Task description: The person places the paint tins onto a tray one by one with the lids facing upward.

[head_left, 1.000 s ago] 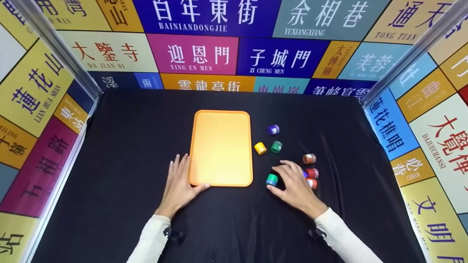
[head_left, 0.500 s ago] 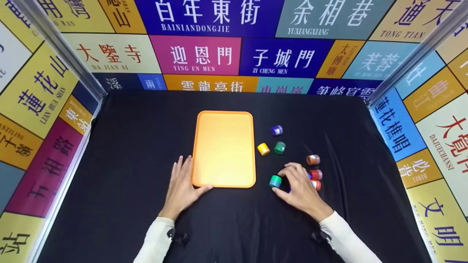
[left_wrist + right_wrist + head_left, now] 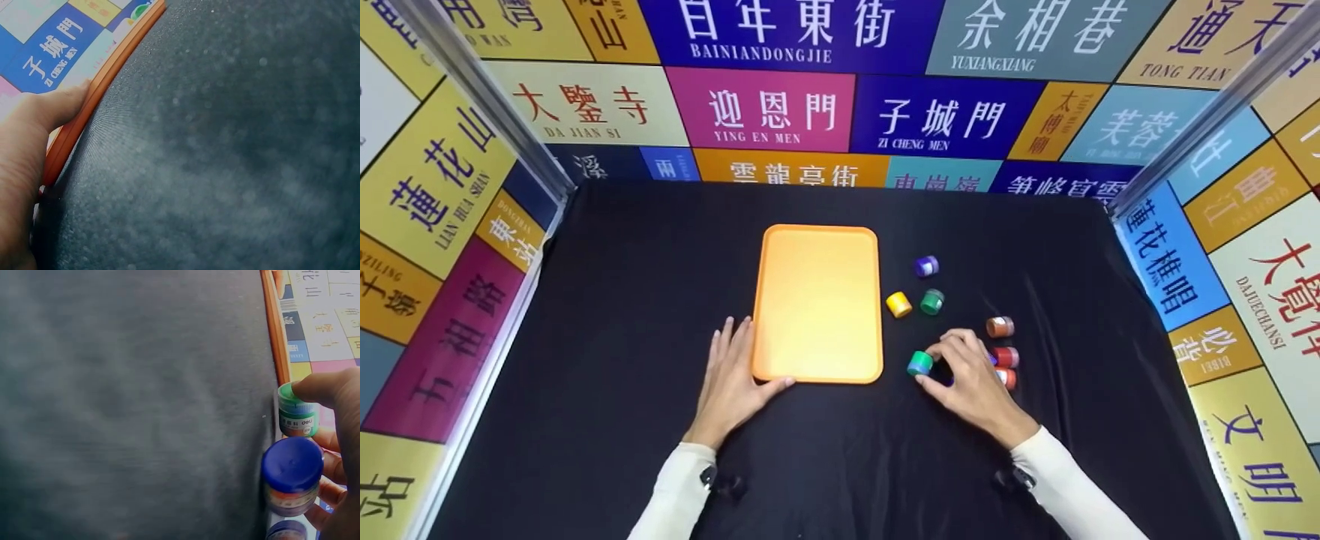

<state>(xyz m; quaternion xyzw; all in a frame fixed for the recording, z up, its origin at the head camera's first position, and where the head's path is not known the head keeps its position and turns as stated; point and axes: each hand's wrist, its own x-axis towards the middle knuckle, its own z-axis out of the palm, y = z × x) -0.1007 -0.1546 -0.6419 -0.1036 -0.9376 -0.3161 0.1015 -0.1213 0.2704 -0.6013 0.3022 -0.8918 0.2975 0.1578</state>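
My right hand (image 3: 971, 379) pinches a small green-lidded paint jar (image 3: 919, 363) between thumb and fingers, to the right of the orange tray (image 3: 817, 300). In the right wrist view the thumb presses the lid of that green paint jar (image 3: 298, 413), its label facing the camera. Nearer that camera stands a blue-lidded jar (image 3: 292, 467), mostly hidden under the hand in the head view. My left hand (image 3: 729, 390) rests at the tray's near left corner, fingers straight along its side, thumb (image 3: 64, 104) on the rim.
Beyond the right hand lie a yellow jar (image 3: 898, 304), a dark green jar (image 3: 932, 301) and a purple jar (image 3: 927, 266). To its right are a brown jar (image 3: 1000, 326) and two red jars (image 3: 1006, 356). Black cloth (image 3: 660, 247) covers the table; printed panels surround it.
My right hand has shifted the green paint jar slightly away from me and a little toward the tray. The left hand and the tray stay in place.
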